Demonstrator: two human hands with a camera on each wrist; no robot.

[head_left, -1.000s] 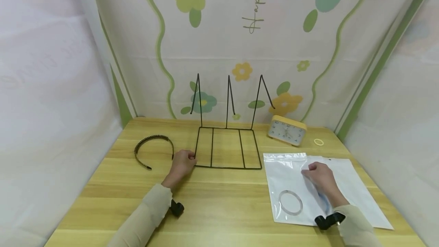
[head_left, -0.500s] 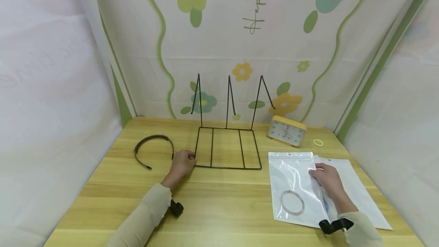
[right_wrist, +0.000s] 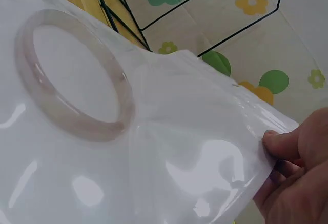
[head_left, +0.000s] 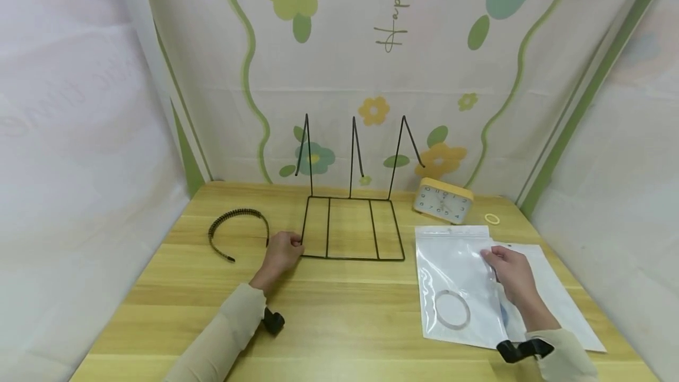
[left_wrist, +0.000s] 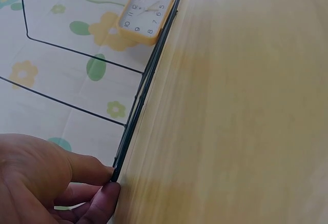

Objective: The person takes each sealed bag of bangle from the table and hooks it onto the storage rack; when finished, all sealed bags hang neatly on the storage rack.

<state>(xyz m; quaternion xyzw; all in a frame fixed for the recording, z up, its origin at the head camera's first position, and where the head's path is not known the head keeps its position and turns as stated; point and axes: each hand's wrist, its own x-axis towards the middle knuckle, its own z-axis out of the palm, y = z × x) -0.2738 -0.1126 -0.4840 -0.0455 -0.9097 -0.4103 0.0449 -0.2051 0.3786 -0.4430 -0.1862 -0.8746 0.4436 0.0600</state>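
My left hand [head_left: 281, 251] pinches the near left corner of a black wire rack [head_left: 366, 259], which stands on the table with three bent prongs rising at its back. In the left wrist view, thumb and fingers grip the rack's dark wire edge [left_wrist: 136, 114]. My right hand [head_left: 511, 273] pinches the right edge of a white zip bag [head_left: 456, 264] near its top. Inside that bag shows a pale translucent bangle [right_wrist: 92, 131]. A second white bag [head_left: 557, 302] lies on the table under my right hand, with a bluish thing in it partly hidden.
A dark headband [head_left: 239, 211] lies left of the rack. Behind the bags stands a yellow alarm clock [head_left: 442, 200], and a small yellow ring [head_left: 486, 217] lies to its right. Flowered cloth [head_left: 339, 63] walls off the table's back and sides.
My right hand has taken hold of the upper bag's edge and lifted it, shifting it slightly right and up off the other bag. My left hand stays at the rack's corner.
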